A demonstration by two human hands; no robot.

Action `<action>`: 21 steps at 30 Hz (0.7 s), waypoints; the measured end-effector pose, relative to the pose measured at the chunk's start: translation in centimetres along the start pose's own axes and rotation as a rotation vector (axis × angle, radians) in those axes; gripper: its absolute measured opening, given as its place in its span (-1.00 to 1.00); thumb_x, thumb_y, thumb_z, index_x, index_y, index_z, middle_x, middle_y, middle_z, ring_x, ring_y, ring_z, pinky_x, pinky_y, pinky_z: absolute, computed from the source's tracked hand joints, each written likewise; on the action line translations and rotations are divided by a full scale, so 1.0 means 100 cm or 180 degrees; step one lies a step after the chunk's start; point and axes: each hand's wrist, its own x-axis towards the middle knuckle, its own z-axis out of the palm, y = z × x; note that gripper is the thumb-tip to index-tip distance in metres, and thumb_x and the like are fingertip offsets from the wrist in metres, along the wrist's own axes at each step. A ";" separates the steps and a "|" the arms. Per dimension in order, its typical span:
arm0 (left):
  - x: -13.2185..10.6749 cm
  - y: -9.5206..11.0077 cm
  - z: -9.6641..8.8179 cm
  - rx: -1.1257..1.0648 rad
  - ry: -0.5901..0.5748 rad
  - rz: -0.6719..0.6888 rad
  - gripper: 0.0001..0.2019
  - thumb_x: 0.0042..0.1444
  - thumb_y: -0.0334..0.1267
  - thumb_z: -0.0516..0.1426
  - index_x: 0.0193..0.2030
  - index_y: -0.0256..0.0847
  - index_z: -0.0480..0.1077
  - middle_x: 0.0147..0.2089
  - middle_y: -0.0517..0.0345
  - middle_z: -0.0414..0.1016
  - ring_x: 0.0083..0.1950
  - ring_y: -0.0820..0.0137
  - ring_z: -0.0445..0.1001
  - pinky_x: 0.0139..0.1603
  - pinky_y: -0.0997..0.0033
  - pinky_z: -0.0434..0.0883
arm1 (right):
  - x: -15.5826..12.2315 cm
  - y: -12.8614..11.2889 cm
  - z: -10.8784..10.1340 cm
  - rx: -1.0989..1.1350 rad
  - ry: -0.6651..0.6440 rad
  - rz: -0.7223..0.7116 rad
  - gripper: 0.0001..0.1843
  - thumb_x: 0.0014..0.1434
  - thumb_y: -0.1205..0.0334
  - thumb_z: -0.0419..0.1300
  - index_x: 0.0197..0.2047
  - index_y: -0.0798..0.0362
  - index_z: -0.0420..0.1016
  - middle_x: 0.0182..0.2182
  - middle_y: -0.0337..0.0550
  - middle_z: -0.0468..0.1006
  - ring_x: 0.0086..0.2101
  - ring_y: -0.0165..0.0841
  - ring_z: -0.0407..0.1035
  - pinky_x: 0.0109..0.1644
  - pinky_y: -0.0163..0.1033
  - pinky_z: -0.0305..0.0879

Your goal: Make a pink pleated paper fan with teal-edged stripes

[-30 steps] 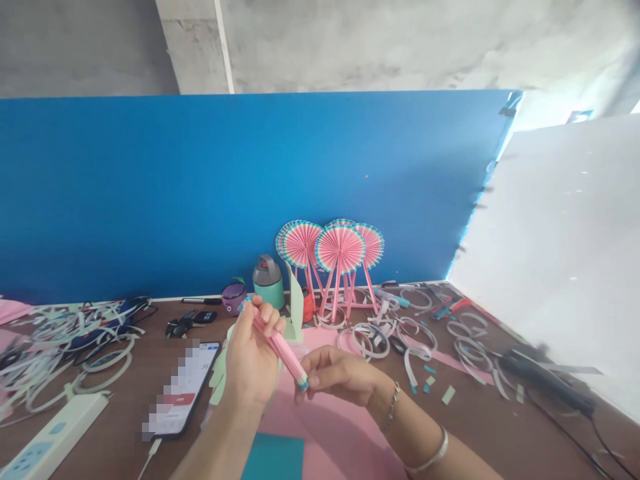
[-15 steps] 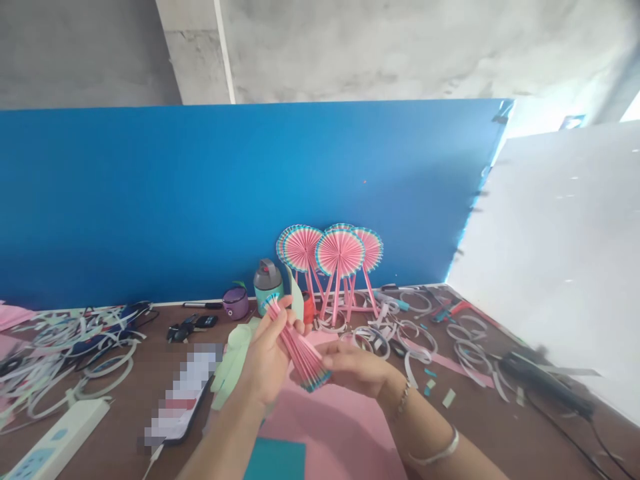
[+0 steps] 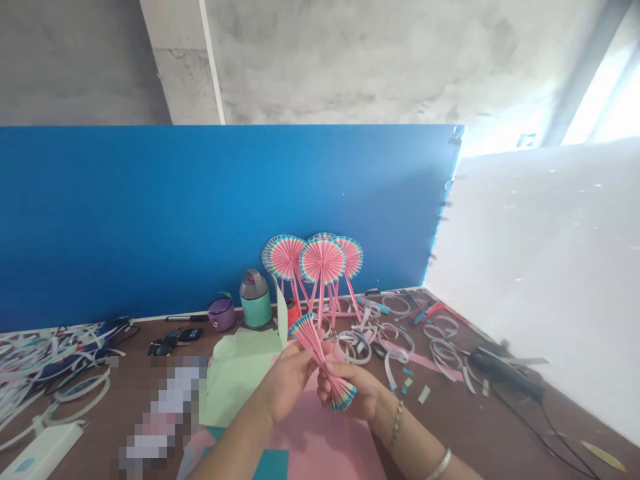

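Both my hands hold a pleated pink paper strip [image 3: 320, 357] with blue-edged ends, pinched at its middle so both ends spread like a bow. My left hand [image 3: 287, 381] grips it from the left, fingers closed on the folds. My right hand [image 3: 357, 393] pinches it from the right, beside the lower fanned end. Below them lie a pink sheet [image 3: 325, 447] and a teal sheet [image 3: 273, 465] on the brown table [image 3: 500, 433].
Three finished pink paper fans on sticks [image 3: 315, 267] lean against the blue board [image 3: 150, 213]. A teal bottle [image 3: 255, 300], purple pot [image 3: 221, 315], light green paper [image 3: 240, 373], phone [image 3: 160, 413], power strip [image 3: 40, 450], white strip loops [image 3: 50, 373] and a black tool [image 3: 505, 370] surround them.
The folded strip has spread from a tight closed bar into two fanned ends. My hands drew closer together at its middle, and the view shifted right and down.
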 end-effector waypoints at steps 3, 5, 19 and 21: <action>-0.006 -0.015 -0.009 0.0144 -0.0278 0.0011 -0.65 -0.02 -0.18 0.24 -0.08 -0.24 0.42 -0.33 0.04 0.47 -0.44 0.34 0.42 -0.45 0.32 0.36 | 0.002 0.011 -0.006 0.0035 -0.0105 -0.0042 -0.63 -0.16 0.04 0.38 -0.52 0.15 0.37 -0.67 -0.29 0.41 -0.57 -0.44 0.36 -0.40 -0.31 0.18; -0.010 -0.023 -0.014 0.0191 -0.0156 0.0038 -0.71 -0.05 -0.17 0.26 -0.19 -0.25 0.47 -0.38 0.04 0.47 -0.38 0.28 0.45 -0.43 0.33 0.37 | 0.002 0.015 -0.007 0.0054 -0.0228 0.0080 -0.61 -0.18 0.01 0.38 -0.52 0.15 0.38 -0.68 -0.31 0.38 -0.58 -0.46 0.34 -0.40 -0.33 0.18; -0.015 -0.038 -0.034 0.0999 0.0981 0.0343 -0.69 -0.18 -0.06 0.31 -0.42 -0.30 0.53 -0.41 0.04 0.55 -0.30 0.24 0.48 -0.18 0.31 0.34 | -0.014 0.000 0.021 -0.3250 0.0887 -0.1615 -0.74 -0.05 0.11 0.28 -0.32 0.12 0.51 -0.34 -0.13 0.53 -0.29 -0.31 0.35 -0.19 -0.24 0.24; -0.014 -0.039 -0.034 0.1076 0.1023 0.0299 -0.71 -0.21 -0.06 0.32 -0.50 -0.29 0.52 -0.49 0.06 0.54 -0.36 0.25 0.47 -0.23 0.32 0.34 | -0.012 0.006 0.025 -0.3820 0.1215 -0.1746 -0.87 -0.03 0.21 0.23 -0.43 0.10 0.49 -0.45 -0.18 0.52 -0.37 -0.35 0.34 -0.22 -0.26 0.22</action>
